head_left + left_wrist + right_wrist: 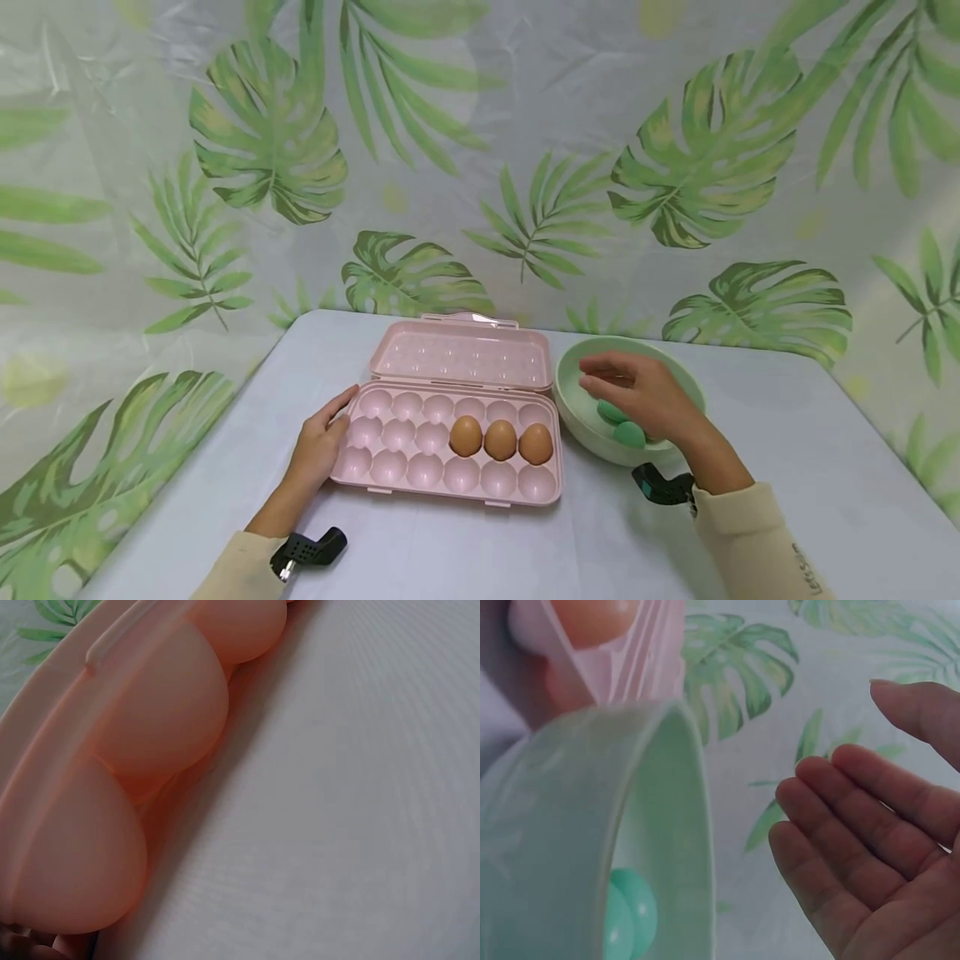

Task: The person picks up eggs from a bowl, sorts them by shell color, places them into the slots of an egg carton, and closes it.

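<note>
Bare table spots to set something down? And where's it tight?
Free: the white table right of the green bowl; the strip in front of the pink carton; and left of the carton, past the left hand. Crowded: the narrow gap between carton and bowl, and over the bowl, where the right hand hovers.

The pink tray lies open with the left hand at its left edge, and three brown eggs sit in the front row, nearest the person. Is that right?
Not quite: the three brown eggs sit in the middle row, not the front one, as the head view shows. The pink tray does lie open, with the left hand at its left edge.
</note>
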Demonstrator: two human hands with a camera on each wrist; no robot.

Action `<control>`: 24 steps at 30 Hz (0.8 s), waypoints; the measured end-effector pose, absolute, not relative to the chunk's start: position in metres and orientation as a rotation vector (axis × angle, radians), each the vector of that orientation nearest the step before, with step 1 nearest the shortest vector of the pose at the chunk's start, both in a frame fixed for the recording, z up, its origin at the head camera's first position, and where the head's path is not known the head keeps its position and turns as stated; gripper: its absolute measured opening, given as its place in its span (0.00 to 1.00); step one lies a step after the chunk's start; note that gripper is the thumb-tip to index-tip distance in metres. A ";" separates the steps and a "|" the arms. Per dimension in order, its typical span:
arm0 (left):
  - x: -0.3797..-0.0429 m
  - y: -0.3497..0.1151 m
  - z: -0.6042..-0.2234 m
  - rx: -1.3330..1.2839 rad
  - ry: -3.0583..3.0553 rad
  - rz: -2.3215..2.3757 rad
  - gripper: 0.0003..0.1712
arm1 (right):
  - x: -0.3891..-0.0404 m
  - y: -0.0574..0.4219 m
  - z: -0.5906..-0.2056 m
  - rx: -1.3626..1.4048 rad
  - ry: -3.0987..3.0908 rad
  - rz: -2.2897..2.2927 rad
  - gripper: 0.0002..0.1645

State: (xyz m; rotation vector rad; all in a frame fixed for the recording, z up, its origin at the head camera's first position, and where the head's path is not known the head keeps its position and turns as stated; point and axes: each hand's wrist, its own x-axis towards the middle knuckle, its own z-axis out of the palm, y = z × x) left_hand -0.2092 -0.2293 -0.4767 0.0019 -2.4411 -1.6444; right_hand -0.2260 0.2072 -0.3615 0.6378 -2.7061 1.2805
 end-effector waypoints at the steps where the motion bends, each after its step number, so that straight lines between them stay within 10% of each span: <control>1: -0.209 -0.229 -0.477 0.006 -2.441 -1.640 0.26 | -0.226 0.210 -0.362 0.630 -2.713 1.274 0.25; 24: -0.211 -0.230 -0.479 -0.017 -2.402 -1.664 0.26 | -0.240 0.270 -0.374 0.618 -2.873 1.140 0.27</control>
